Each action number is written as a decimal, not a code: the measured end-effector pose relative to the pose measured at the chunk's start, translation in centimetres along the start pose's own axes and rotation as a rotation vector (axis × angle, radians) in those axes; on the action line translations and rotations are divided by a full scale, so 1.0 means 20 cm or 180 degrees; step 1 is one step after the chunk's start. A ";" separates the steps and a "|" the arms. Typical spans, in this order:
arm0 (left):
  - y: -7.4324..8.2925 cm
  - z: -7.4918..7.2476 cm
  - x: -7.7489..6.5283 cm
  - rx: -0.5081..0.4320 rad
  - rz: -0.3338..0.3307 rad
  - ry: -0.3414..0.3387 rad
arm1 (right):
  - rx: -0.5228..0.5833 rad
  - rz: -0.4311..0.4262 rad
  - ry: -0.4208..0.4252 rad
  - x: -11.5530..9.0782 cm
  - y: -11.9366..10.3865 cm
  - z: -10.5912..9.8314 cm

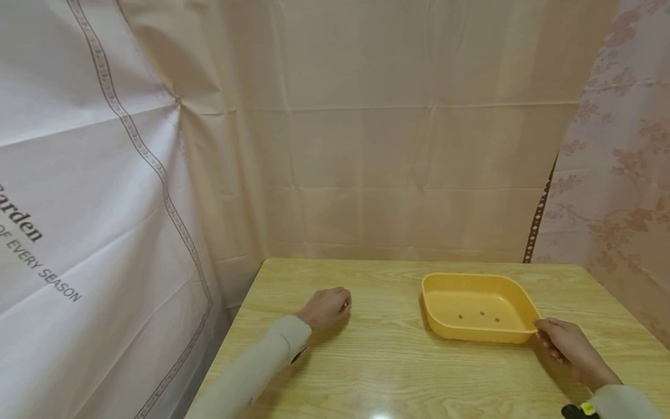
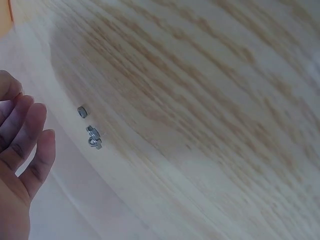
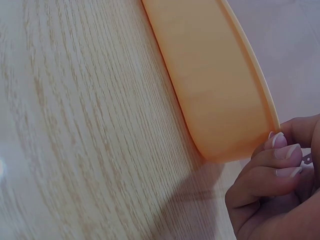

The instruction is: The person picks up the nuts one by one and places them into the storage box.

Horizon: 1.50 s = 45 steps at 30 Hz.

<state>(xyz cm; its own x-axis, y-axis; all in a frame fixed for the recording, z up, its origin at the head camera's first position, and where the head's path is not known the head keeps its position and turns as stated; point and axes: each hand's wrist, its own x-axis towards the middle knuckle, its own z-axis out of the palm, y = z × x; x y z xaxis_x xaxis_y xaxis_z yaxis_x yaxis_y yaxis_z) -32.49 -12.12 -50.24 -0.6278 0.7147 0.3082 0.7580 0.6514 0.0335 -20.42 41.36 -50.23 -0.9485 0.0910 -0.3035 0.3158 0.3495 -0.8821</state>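
Note:
A yellow plastic tray (image 1: 476, 336) is on the right half of the table. Three small metal nuts (image 1: 482, 313) lie on its floor. The right hand (image 1: 567, 343) pinches the tray's rim at the near right corner; the right wrist view shows thumb and fingertips at the rim of the tray wall (image 3: 215, 80). The left hand (image 1: 325, 306) hovers over the table, left of the tray, fingers bent. In the left wrist view, small metal nuts (image 2: 93, 132) lie on the wood beside the left hand's fingers (image 2: 35, 120). I cannot tell whether its fingertips hold anything.
The wooden table (image 1: 377, 366) has a light grain, and its back edge meets a hanging beige cloth (image 1: 366, 145). White printed cloth (image 1: 104, 233) hangs on the left, flowered cloth (image 1: 628, 174) on the right.

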 end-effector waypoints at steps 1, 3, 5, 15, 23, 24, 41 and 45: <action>0.00 0.00 0.00 0.0013 0.0003 -0.0005 | -0.0003 -0.0007 0.0003 0.00 0.00 0.00; 0.01 0.00 0.01 0.0015 0.0001 -0.0012 | -0.0004 -0.0020 0.0014 0.00 0.00 0.00; 0.02 -0.01 0.01 0.0010 -0.0005 -0.0012 | 0.0002 -0.0030 0.0020 0.00 0.00 0.00; 0.04 0.01 0.05 0.0121 0.0103 0.0015 | 0.0001 -0.0027 0.0022 0.00 0.01 0.00; 0.07 0.00 0.09 0.0124 0.0107 -0.0017 | -0.0009 -0.0024 0.0053 0.01 -0.01 0.01; 0.08 0.00 0.10 0.0148 0.0120 -0.0023 | -0.0016 -0.0030 0.0049 0.01 -0.01 0.01; 0.14 0.01 0.19 0.0305 0.0346 -0.0003 | -0.0003 -0.0081 0.0015 -0.01 -0.02 0.00; 0.16 0.02 0.21 0.0430 0.0385 -0.0046 | -0.0017 -0.0053 0.0016 -0.01 -0.02 0.00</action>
<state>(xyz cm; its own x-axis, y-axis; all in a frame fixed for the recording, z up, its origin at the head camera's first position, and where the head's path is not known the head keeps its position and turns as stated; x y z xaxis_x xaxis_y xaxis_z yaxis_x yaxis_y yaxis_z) -32.78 -6.94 -49.20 -0.5368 0.7929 0.2884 0.7981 0.5881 -0.1313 -20.30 41.18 -49.82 -0.9537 0.0898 -0.2870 0.2999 0.3561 -0.8850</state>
